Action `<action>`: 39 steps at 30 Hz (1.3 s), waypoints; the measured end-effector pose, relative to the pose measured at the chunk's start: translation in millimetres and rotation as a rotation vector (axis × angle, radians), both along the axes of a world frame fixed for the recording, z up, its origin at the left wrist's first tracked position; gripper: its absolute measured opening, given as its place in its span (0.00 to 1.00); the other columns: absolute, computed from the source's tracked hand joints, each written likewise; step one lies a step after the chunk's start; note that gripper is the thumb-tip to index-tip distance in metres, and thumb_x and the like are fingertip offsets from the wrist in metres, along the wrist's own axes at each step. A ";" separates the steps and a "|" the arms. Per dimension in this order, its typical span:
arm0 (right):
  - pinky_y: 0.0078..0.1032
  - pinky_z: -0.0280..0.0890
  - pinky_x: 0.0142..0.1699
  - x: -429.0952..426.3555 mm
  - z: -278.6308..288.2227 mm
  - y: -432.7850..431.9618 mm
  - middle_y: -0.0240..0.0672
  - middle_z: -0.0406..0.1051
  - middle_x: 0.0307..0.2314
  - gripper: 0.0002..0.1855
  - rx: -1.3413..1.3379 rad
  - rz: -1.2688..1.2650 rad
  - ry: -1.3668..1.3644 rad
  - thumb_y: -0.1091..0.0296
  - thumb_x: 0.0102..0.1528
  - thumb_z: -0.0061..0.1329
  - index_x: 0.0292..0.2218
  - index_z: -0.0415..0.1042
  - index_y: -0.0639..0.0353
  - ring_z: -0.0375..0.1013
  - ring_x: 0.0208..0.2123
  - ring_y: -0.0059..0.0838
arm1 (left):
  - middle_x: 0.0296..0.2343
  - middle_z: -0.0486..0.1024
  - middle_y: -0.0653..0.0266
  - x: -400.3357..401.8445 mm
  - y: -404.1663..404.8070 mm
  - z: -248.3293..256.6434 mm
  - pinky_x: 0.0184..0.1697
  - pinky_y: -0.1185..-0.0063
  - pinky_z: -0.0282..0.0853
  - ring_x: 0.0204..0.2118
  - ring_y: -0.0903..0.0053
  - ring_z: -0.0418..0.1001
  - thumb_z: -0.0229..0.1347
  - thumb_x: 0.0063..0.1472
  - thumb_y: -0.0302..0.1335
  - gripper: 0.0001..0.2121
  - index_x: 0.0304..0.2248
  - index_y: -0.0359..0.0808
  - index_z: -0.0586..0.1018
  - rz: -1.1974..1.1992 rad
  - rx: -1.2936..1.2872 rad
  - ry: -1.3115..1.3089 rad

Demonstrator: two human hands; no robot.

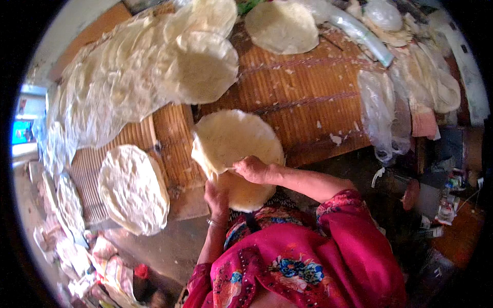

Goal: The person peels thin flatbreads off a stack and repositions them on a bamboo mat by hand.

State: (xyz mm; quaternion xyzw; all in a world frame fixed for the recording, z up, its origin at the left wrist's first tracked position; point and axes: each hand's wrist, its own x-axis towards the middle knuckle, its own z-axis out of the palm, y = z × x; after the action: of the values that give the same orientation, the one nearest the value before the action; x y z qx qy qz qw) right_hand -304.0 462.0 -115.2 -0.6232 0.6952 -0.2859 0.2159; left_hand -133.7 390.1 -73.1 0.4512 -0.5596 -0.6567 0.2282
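Note:
A large round flatbread (pixel 242 134) lies before me, its near part overhanging the table's front edge. My right hand (pixel 251 169) pinches a piece or fold of it near the middle. At the bread's lower left side, my left hand (pixel 216 198) grips the edge. Between the hands the bread looks lifted or torn; I cannot tell which. On the left, a second round flatbread (pixel 133 188) with a wrinkled pale surface rests by the table edge.
A slatted mat (pixel 308 84) scattered with crumbs covers the table. Many overlapping flatbreads (pixel 127 73) spread across the back left, with clear plastic over part of them. Another flatbread (pixel 283 27) sits at the back. On the right are a plastic bag (pixel 379 111) and a rolled plastic tube (pixel 358 32).

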 end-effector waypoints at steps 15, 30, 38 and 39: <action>0.27 0.60 0.29 -348.9 189.4 83.0 0.33 0.68 0.18 0.07 0.275 -0.565 -0.071 0.71 0.44 0.39 0.19 0.68 0.61 0.66 0.24 0.26 | 0.26 0.70 0.67 35.2 -26.7 -12.3 0.25 0.83 0.67 0.24 0.79 0.69 0.49 0.39 0.13 0.16 0.33 0.32 0.71 -0.026 0.172 -0.017; 0.34 0.60 0.41 -417.6 239.4 117.5 0.47 0.68 0.31 0.15 0.448 -0.875 0.552 0.61 0.49 0.35 0.35 0.69 0.54 0.67 0.36 0.40 | 0.23 0.70 0.67 57.1 -36.2 -45.7 0.24 0.83 0.65 0.23 0.78 0.68 0.49 0.38 0.15 0.13 0.29 0.32 0.71 -0.008 0.191 -0.083; 0.36 0.57 0.26 -169.0 52.2 35.0 0.44 0.63 0.14 0.08 0.359 -0.294 -0.118 0.68 0.44 0.38 0.20 0.65 0.62 0.64 0.19 0.36 | 0.25 0.69 0.66 12.9 -19.6 19.6 0.27 0.81 0.67 0.24 0.78 0.68 0.47 0.40 0.14 0.14 0.32 0.31 0.70 0.117 0.345 -0.065; 0.35 0.59 0.28 -126.7 40.5 31.0 0.44 0.65 0.18 0.07 0.266 -0.199 -0.269 0.69 0.44 0.40 0.26 0.65 0.62 0.66 0.21 0.37 | 0.26 0.69 0.66 9.0 -18.1 22.7 0.28 0.81 0.67 0.25 0.78 0.68 0.47 0.41 0.14 0.14 0.32 0.30 0.70 0.013 0.246 -0.051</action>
State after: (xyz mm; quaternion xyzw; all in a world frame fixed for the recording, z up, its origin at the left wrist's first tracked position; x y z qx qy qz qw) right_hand -430.7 493.0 -74.7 -0.4739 0.7497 -0.2921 0.3577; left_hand -124.7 372.0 -50.4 0.4958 -0.4776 -0.7072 0.1610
